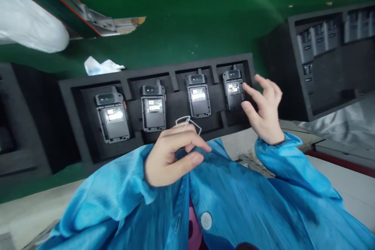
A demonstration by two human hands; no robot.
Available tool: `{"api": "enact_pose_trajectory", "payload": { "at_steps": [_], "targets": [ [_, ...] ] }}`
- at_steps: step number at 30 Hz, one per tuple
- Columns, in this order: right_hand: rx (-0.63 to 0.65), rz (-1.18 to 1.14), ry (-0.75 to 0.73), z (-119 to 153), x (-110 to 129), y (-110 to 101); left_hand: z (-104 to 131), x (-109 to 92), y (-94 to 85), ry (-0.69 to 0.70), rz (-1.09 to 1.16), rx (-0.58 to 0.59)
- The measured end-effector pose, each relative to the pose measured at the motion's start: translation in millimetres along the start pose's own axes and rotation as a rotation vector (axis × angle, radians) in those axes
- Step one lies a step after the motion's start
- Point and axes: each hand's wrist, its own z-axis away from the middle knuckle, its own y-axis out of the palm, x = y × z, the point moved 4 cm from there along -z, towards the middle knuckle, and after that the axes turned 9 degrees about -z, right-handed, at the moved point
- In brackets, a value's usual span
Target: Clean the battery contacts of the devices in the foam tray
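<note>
Several black handheld radios with stubby antennas and uncovered battery bays lie face down in the compartments of a black foam tray (172,71). At the right end, my right hand (265,109) hovers beside a radio (233,90), thumb and fingers spread, nothing between them. My left hand (174,156) is in front of the tray's near edge, fingers loosely bent, thumb and index tips apart. A thin white looped outline (197,125) shows against its rear fingers; whether they hold it I cannot tell. Nearest to that hand are two radios (154,109) (199,95).
Another foam tray (293,66) with grey parts stands at the right, and a dark foam block (26,125) at the left. Crumpled white plastic (102,66) lies behind the tray on the green surface (181,15). A metal bracket (102,21) and a wrapped white bundle (29,15) are upper left.
</note>
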Motion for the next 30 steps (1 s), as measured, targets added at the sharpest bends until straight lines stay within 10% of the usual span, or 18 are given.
{"api": "enact_pose_trajectory", "payload": {
  "at_steps": [3, 10, 21, 30],
  "targets": [
    [-0.067, -0.183, -0.03, -7.8, 40.2, -9.8, 3.8, 6.7, 4.6, -0.011, 0.316, -0.009],
    [0.309, -0.562, -0.298, -19.7, 116.6, 14.6, 6.7, 22.4, 7.1, -0.036, 0.783, -0.095],
    [0.161, -0.379, -0.516, -26.0, 122.6, 11.7, 7.4, 33.0, 3.2, -0.172, 0.779, -0.149],
    [0.253, -0.292, -0.217, -55.5, 93.0, 17.8, -1.7, 42.9, -21.9, -0.449, 0.6, -0.343]
  ]
}}
